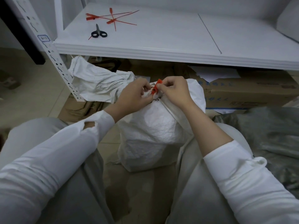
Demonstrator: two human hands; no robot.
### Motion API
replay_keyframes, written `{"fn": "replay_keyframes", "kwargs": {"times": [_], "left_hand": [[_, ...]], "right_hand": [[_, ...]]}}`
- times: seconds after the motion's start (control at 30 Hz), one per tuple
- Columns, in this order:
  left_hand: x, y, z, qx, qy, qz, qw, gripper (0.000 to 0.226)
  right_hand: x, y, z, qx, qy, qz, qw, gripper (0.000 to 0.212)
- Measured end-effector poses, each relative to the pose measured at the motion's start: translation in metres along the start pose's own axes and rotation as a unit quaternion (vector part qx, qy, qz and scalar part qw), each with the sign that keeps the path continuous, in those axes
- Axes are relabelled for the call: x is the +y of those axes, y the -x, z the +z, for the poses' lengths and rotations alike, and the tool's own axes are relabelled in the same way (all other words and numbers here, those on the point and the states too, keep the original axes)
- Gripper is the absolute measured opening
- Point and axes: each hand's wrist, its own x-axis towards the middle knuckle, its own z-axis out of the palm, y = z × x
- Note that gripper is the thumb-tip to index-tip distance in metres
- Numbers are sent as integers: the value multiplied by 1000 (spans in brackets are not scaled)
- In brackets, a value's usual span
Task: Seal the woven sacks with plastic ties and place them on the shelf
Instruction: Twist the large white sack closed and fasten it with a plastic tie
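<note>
Head view: at frame centre a filled white woven sack stands on the floor between the person's knees. The left hand has its fingers curled tight on the gathered neck. The right hand pinches the red plastic tie there. In the upper left, spare ties and scissors lie on the white shelf. An empty sack lies crumpled at centre left.

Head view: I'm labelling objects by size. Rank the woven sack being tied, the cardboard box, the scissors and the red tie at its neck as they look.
1. woven sack
2. cardboard box, partly hidden and farther, so unsure
3. scissors
4. red tie, mostly hidden
</note>
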Motion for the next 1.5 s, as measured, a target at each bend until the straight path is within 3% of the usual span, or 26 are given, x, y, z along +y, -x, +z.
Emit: {"fn": "replay_keyframes", "kwargs": {"times": [0.1, 0.23, 0.33, 0.47, 0.7, 0.83, 1.0, 1.2, 1.5], "left_hand": [[9, 1, 3, 25, -9, -17, 1000, 39], [6, -5, 5, 80, -11, -48, 996, 20], [7, -6, 2, 114, 9, -60, 992, 16], [5, -2, -5, 114, 30, -60, 991, 15], [-11, 2, -18, 88, 117, -94, 985, 11], [-14, 2, -25, 61, 104, -114, 986, 13], [-24, -2, -48, -33, 137, -131, 981, 15], [-20, 6, -50, -53, 147, -122, 980, 18], [-16, 12, -46, -85, 148, -97, 981, 20]], "right_hand": [[-5, 2, -2, -21, -32, 1, 999, 15], [-8, -1, -1, -67, 3, -20, 998, 14], [-7, -10, -5, -64, 60, -53, 995, 25], [-2, -20, -3, -116, 139, -99, 979, 18], [1, -30, 11, -119, 99, -160, 975, 9], [-3, -30, 13, -165, 73, -133, 975, 11], [-8, -25, 15, -176, 14, -94, 980, 13], [-10, -16, 17, -230, -71, -69, 968, 10], [-7, -7, 15, -261, -74, -55, 961, 13]]}}
